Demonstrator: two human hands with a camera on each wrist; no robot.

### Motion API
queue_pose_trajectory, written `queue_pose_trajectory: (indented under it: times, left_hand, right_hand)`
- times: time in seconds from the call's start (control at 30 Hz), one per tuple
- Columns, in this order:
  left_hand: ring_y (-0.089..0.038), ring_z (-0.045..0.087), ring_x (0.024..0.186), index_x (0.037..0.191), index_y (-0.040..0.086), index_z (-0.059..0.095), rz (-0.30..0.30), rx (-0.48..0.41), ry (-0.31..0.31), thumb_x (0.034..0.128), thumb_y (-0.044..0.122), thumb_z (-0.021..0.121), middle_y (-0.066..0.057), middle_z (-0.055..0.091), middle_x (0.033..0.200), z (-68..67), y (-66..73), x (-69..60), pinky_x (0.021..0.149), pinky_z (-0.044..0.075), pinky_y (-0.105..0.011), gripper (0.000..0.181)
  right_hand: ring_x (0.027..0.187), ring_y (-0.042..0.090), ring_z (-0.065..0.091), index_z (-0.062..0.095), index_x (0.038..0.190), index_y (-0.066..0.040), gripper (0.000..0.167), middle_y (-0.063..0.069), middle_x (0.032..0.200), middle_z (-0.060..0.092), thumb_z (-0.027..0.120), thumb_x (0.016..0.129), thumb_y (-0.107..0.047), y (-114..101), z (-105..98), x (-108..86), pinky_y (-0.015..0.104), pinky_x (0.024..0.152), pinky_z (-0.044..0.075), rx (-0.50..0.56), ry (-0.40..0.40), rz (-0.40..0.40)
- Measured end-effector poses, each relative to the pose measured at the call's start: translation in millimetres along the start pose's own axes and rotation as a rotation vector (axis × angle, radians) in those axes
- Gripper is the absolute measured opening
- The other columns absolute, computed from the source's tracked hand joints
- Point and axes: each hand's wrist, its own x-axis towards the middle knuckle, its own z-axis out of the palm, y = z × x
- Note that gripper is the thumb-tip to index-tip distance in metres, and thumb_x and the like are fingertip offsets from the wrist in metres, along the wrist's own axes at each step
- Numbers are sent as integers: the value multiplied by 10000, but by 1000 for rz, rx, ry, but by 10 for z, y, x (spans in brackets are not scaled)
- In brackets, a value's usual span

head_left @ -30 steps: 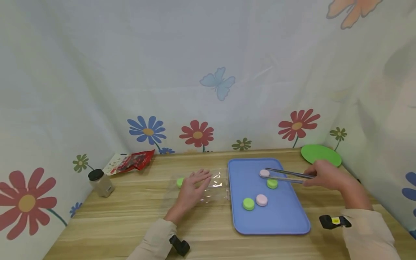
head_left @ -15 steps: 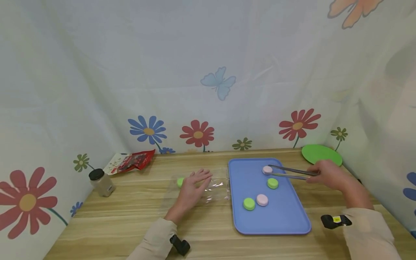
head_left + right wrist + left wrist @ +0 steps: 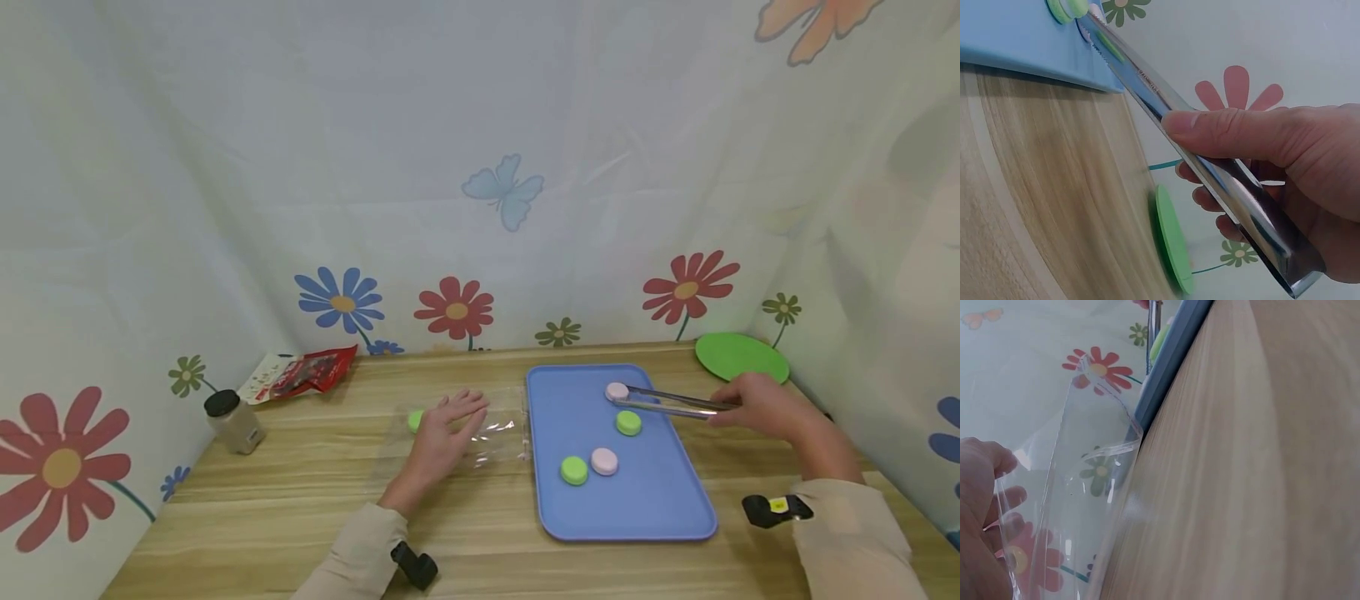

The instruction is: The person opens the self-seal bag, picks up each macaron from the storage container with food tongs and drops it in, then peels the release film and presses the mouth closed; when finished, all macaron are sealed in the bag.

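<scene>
On the right of the frame we have the right hand [image 3: 768,406], thumb and fingers clamped on a pair of metal tongs [image 3: 669,408] that reach leftward across the blue tray [image 3: 630,508]. And look at those tips: we see them right at a pink disc [image 3: 617,391], in the upper part of the tray! Whether they squeeze it, we cannot tell. Just below lies a green disc [image 3: 628,423], and lower left on the tray we spot two more side by side, a second green disc [image 3: 574,471] and a second pink disc [image 3: 604,462].

Over to centre frame: the left hand [image 3: 444,433], its fingers extended and apart, lies at some clear plastic packaging [image 3: 498,425], right beside the tray's left edge. We pick out another green disc [image 3: 415,421] there, partly hidden by that hand; inside the plastic or under it, we cannot say.

All this sits on the wood-grain table [image 3: 247,525]. Upper right of it we find a green plate [image 3: 742,358]; upper left, a red-and-white packet [image 3: 315,372], with a black-lidded jar [image 3: 236,427] below and to its left. A flowered curtain [image 3: 375,142] fills the background.
</scene>
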Motion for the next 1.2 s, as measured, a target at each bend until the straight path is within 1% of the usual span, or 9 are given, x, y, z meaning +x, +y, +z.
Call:
queue_pose_trajectory:
  times: [0.17,0.27,0.5,0.67,0.8,0.9,1.03,1.13,1.2]
  left_hand:
    - [-251,508,1334,1191,92,740,0,-5,-4,980,172,668,-135,659,1282,-3,8,-14,1176,257,-520,237]
    - [-249,505,1338,1194,92,739,-5,-4,-4,982,172,664,-131,657,1288,-4,23,-16,1176,258,-520,238]
    - [-259,509,1334,1192,93,739,-11,-2,-4,978,171,671,-130,659,1284,-1,31,-14,1175,262,-518,238]
    - [-267,510,1332,1193,96,739,-14,3,-7,975,174,675,-125,660,1282,-2,27,-18,1169,266,-534,241]
    - [-283,504,1338,1196,92,736,-14,-3,-11,981,186,668,-127,655,1289,-6,26,-15,1170,259,-540,244]
    - [-309,502,1338,1198,88,735,-12,-10,-13,984,191,664,-139,652,1292,-6,25,-13,1173,254,-539,247]
    - [-344,508,1328,1197,84,734,-5,-8,-11,984,184,664,-144,655,1284,-6,23,-12,1169,259,-543,245]
    - [-331,510,1327,1198,88,734,-10,-6,-12,983,189,666,-133,658,1283,-9,21,-12,1171,260,-536,247]
    - [-309,507,1334,1203,94,732,-12,-3,-16,983,200,667,-123,657,1289,-11,24,-15,1174,257,-530,253]
  right_hand:
    - [732,147,575,741,1054,68,309,30,874,727,804,844,-150,-20,5,4,328,646,520,27,-19,46]
    - [742,152,584,737,1065,71,322,40,887,730,803,846,-155,-8,6,1,336,657,526,24,-17,49]
    - [774,147,592,744,1083,42,332,27,908,735,798,857,-195,69,44,-2,321,670,525,49,-19,55]
    - [822,171,604,728,1111,59,401,70,960,738,805,851,-235,133,89,-19,350,701,533,62,-9,63]
    - [844,183,592,721,1126,63,436,78,986,732,805,851,-264,161,113,-30,353,716,529,61,4,73]
    - [848,186,598,719,1122,72,437,103,997,732,802,856,-265,183,122,-40,346,716,531,60,21,67]
    - [835,175,594,717,1119,81,430,127,1002,722,806,854,-245,155,100,-61,313,687,524,66,81,42]
    - [785,156,550,732,1109,61,404,59,940,704,816,844,-232,58,66,-58,272,627,487,81,132,2]
    - [746,150,518,750,1088,32,367,-7,879,673,822,836,-224,-36,35,-51,257,591,460,86,143,-33]
